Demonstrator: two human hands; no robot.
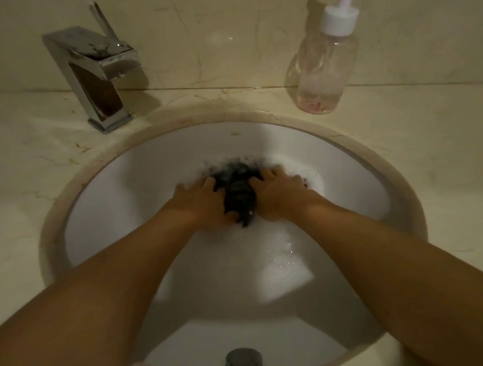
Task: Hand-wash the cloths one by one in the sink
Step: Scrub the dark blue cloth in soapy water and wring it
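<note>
counter (pixel 440 162): marble | faucet (pixel 95 76) rear left | pump bottle (pixel 323 67) rear right | sink (pixel 118 210) inset

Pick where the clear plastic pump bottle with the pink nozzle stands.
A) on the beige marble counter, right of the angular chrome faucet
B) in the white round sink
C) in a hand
A: the clear plastic pump bottle stands on the beige marble counter, right of the angular chrome faucet.
</note>
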